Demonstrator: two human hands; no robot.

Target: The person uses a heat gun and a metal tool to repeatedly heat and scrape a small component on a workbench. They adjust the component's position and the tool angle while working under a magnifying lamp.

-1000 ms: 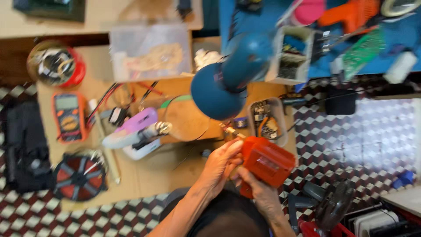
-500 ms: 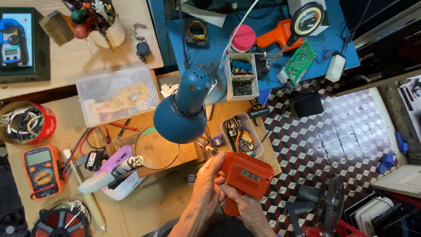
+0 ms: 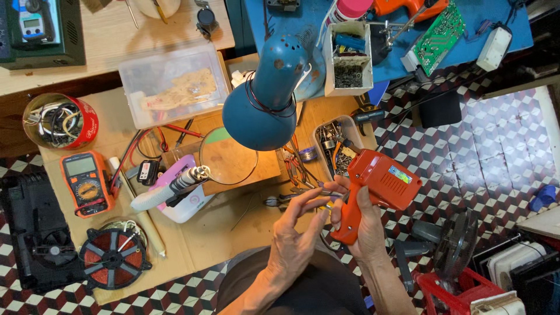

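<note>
Right hand (image 3: 364, 224) clamped around the grip of the orange soldering gun (image 3: 376, 186), held over the bench's (image 3: 233, 233) right edge | left hand (image 3: 294, 236) open, fingers apart, fingertips near the gun's tip | best kept steady, tip clear of the lamp (image 3: 262, 105) and the parts tray (image 3: 332, 143).

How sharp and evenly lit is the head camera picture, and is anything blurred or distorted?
Head view: light is even and soft, with no harsh glare; the orange soldering gun in the right hand is sharp, the left hand fingertips are slightly soft; the blue desk lamp looms large near the lens; edges bend a little, wide-angle.
</note>
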